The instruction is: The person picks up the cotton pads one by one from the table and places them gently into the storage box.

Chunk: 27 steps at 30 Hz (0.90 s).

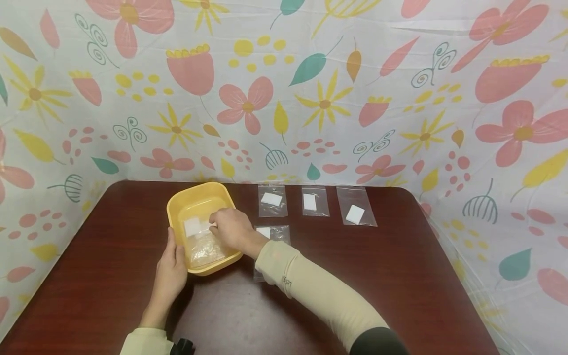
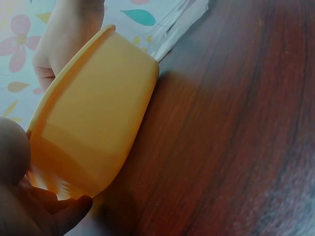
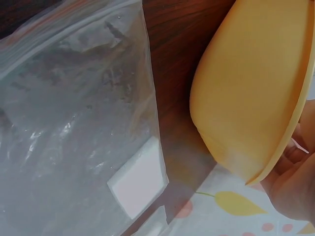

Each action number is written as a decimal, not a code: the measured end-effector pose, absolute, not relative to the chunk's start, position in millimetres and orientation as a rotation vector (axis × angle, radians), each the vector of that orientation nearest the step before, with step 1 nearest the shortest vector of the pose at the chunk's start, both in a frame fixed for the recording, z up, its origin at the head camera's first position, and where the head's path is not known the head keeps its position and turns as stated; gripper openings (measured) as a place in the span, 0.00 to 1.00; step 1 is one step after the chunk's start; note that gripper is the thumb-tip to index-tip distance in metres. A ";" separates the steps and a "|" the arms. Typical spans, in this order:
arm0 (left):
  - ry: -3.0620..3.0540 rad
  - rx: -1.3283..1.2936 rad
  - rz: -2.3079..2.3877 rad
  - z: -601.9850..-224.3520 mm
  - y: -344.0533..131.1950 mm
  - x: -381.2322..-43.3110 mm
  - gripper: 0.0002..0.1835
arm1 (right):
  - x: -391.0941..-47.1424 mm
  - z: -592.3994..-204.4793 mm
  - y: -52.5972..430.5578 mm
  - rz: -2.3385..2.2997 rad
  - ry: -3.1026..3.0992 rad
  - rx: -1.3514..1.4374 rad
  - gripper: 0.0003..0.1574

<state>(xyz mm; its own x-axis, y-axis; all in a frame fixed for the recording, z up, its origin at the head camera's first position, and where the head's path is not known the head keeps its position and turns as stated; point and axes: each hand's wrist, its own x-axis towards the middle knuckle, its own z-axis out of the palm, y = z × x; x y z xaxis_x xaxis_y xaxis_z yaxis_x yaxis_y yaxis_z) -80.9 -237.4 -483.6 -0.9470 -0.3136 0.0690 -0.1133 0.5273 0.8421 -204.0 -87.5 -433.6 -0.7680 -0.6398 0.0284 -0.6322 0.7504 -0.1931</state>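
Note:
A yellow plastic basin point(image 1: 174, 209) stands at the left of the table, with clear zip bags point(image 1: 206, 249) and a white block point(image 1: 193, 227) inside. My left hand point(image 1: 172, 268) grips its near-left side, thumb by the rim and fingers beneath in the left wrist view. My right hand point(image 1: 232, 228) reaches over the right rim into the basin, its curled fingers pinching a clear bag there; the fingertips are partly hidden. Beside the basin lies another zip bag point(image 3: 74, 123) holding a white block point(image 3: 140, 182), partly covered by the right forearm in the head view.
Along the table's back edge lie a left bag point(image 1: 272, 209), a middle bag point(image 1: 321, 202) and a right bag point(image 1: 366, 212), each with a white block. The dark red wooden table point(image 1: 377, 266) meets a flower-patterned cloth point(image 1: 284, 88) behind and at both sides.

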 end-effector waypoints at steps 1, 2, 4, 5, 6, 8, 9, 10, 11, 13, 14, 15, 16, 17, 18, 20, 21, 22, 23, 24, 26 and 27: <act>-2.554 0.364 -1.389 -483.7 -237.3 -80.5 0.32 | -203.6 -433.8 -87.3 -0.304 2.900 -1.051 0.13; -2.553 0.364 -1.389 -484.0 -237.1 -80.5 0.32 | -203.2 -434.0 -87.1 -0.311 2.899 -1.049 0.13; -2.551 0.367 -1.388 -484.5 -236.7 -80.3 0.32 | -202.3 -434.3 -86.5 -0.330 2.896 -1.048 0.13; -2.550 0.368 -1.387 -484.7 -236.5 -80.2 0.32 | -201.9 -434.3 -86.1 -0.339 2.895 -1.051 0.13; -2.550 0.367 -1.385 -484.8 -236.3 -80.0 0.32 | -201.4 -434.3 -85.7 -0.347 2.893 -1.053 0.13; -2.553 0.367 -1.381 -484.8 -235.9 -79.6 0.32 | -200.3 -434.3 -84.9 -0.370 2.884 -1.058 0.13; -2.555 0.368 -1.384 -484.7 -235.8 -79.2 0.32 | -199.8 -434.2 -84.6 -0.384 2.880 -1.063 0.13; -2.556 0.367 -1.383 -484.6 -235.7 -79.0 0.32 | -199.1 -434.0 -84.3 -0.397 2.875 -1.067 0.13; -2.557 0.369 -1.383 -484.5 -235.5 -78.9 0.32 | -198.5 -433.8 -84.1 -0.413 2.870 -1.071 0.13; -2.561 0.371 -1.382 -484.5 -235.4 -78.9 0.32 | -197.5 -433.6 -83.5 -0.451 2.858 -1.078 0.13; -2.560 0.370 -1.381 -484.6 -235.3 -78.9 0.32 | -197.0 -433.4 -83.0 -0.470 2.854 -1.083 0.12; -2.560 0.372 -1.383 -484.5 -235.2 -79.0 0.32 | -196.5 -433.1 -82.4 -0.487 2.850 -1.091 0.12; -2.560 0.370 -1.383 -484.6 -235.1 -79.3 0.32 | -195.8 -432.7 -81.5 -0.504 2.846 -1.098 0.12; -2.560 0.370 -1.384 -484.6 -235.0 -79.2 0.32 | -195.2 -432.6 -80.5 -0.520 2.841 -1.105 0.12; -2.561 0.369 -1.385 -484.5 -235.0 -79.3 0.32 | -194.5 -432.5 -79.1 -0.534 2.836 -1.113 0.12; -2.563 0.364 -1.384 -484.0 -234.9 -79.2 0.32 | -192.6 -432.1 -75.5 -0.568 2.824 -1.136 0.12; -2.563 0.362 -1.383 -483.6 -235.0 -79.3 0.32 | -191.5 -431.6 -73.5 -0.588 2.817 -1.148 0.12; -2.562 0.359 -1.380 -483.1 -235.1 -79.3 0.32 | -190.2 -431.1 -71.4 -0.609 2.807 -1.165 0.12; -2.560 0.358 -1.375 -482.6 -235.3 -79.2 0.32 | -189.1 -430.7 -69.3 -0.633 2.796 -1.183 0.12; -2.559 0.355 -1.373 -482.1 -235.5 -79.2 0.32 | -187.8 -430.1 -67.1 -0.658 2.785 -1.205 0.12; -2.556 0.353 -1.373 -481.1 -235.9 -79.3 0.32 | -184.9 -427.1 -62.4 -0.711 2.758 -1.246 0.13; -2.553 0.350 -1.374 -480.7 -236.2 -79.5 0.32 | -183.4 -425.5 -60.1 -0.732 2.746 -1.273 0.14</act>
